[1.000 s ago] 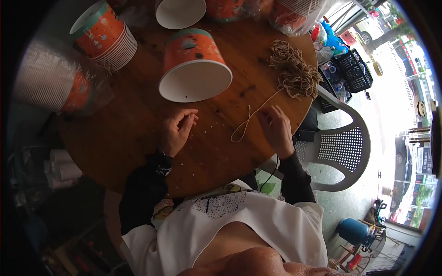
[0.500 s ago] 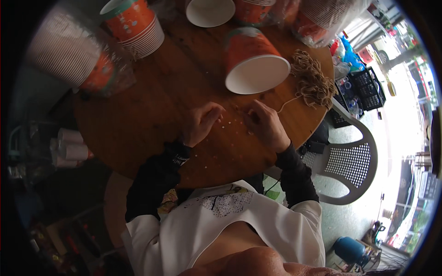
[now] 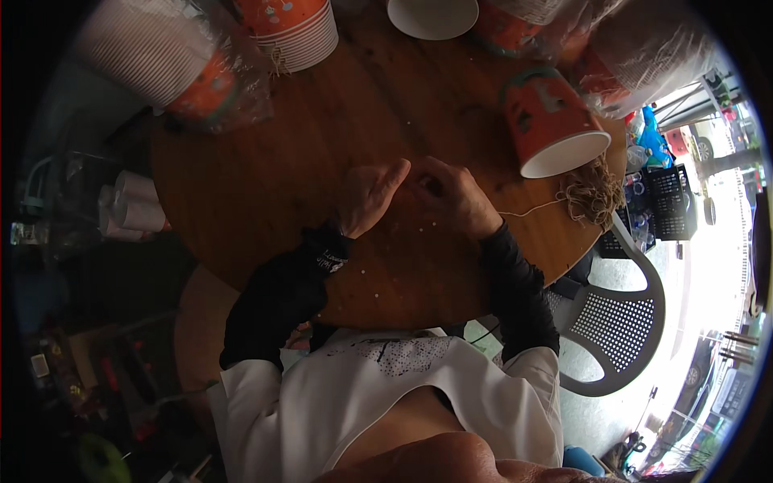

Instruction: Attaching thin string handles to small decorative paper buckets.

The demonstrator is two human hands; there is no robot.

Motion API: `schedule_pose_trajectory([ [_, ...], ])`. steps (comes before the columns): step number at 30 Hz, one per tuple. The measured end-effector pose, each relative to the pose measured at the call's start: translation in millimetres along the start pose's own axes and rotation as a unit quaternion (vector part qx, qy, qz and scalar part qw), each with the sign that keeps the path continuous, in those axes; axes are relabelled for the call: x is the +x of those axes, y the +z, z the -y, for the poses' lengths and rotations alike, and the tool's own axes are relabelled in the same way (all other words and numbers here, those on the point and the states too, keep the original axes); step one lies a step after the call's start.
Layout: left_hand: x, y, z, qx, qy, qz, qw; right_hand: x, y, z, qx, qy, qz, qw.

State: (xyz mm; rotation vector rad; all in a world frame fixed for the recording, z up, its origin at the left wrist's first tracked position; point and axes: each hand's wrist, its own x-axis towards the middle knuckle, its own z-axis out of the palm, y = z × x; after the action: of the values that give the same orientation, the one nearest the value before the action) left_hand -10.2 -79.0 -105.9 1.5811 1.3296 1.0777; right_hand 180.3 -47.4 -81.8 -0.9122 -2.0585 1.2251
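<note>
Worktop [image 3: 266, 169]: one, round, brown wood, speckled with small pale crumbs; taken as landmark for all entries below.

Room: outdoor ground and bright daylight beyond the worktop's right edge; dim clutter to its left.

Chair [image 3: 616, 322]: one, white plastic with a perforated back, just off the worktop's right edge.

Crate [image 3: 668, 201]: one, black plastic lattice, on the ground to the right of the worktop.

Wrapped cup stack [image 3: 165, 52]: one, white ribbed cups in clear film, at the worktop's far left rim.

Orange cup stack [image 3: 294, 28]: one, nested orange and white paper cups, at the worktop's far edge.

Loose cup [image 3: 551, 121]: one, orange paper, lying on its side on the worktop's right part, white mouth toward the person.

White bowl [image 3: 432, 14]: one, at the worktop's far edge.

String bundle [image 3: 594, 193]: one, tan, tangled, at the worktop's right rim just below the loose cup.

String strand [image 3: 527, 212]: one, thin, pale tan, running across the worktop from the bundle to the right hand.

Left hand [image 3: 366, 197]: one, at worktop centre, fingers straight and pressed together, empty, tips near the right hand.

Right hand [image 3: 451, 193]: one, at worktop centre, fingers curled together, pinching the strand end.
</note>
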Motion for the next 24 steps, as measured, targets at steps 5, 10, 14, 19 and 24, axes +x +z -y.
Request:
schedule_pose_trajectory([
  [5,0,6,10,-0.027,0.02,-0.011,0.999,-1,1,-5,0.044,0.03,0.035,0.998],
  [10,-2,5,23,0.004,0.011,0.016,1.0,0,0,-15,-0.029,-0.001,-0.015,0.999],
  [14,-4,5,16,-0.018,0.039,0.0,0.999,2,1,-10,-0.015,-0.005,-0.043,0.999],
  [19,-5,3,10,0.001,0.052,-0.004,0.999,1,1,-15,-0.053,-0.042,-0.08,0.994],
  [24,-4,7,15,0.073,0.137,-0.045,0.987,0,1,-19,-0.05,-0.052,-0.092,0.993],
])
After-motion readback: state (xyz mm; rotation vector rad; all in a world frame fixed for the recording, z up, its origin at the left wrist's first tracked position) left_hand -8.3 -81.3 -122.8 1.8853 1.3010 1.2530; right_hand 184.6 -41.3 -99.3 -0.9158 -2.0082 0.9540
